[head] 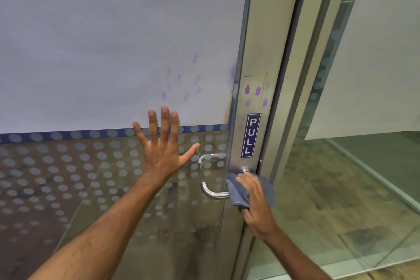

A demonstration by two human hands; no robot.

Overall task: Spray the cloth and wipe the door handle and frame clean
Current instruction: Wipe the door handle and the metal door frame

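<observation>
Gripping cloth (236,192), left fingers (165,125) splayed

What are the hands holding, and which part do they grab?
The right hand grips a grey cloth, bunched around its middle, over the door handle. The left hand holds nothing; it is spread open in front of the glass.

the grey folded cloth (235,195) wraps the curved steel door handle (212,193), gripped under the right hand (256,207). at 12 o'clock of it, the blue rectangular pull sticker (250,135) sits on the brushed metal door frame (268,29). at 9 o'clock, the left hand (162,154) spreads before the dotted glass pane (68,166).
</observation>
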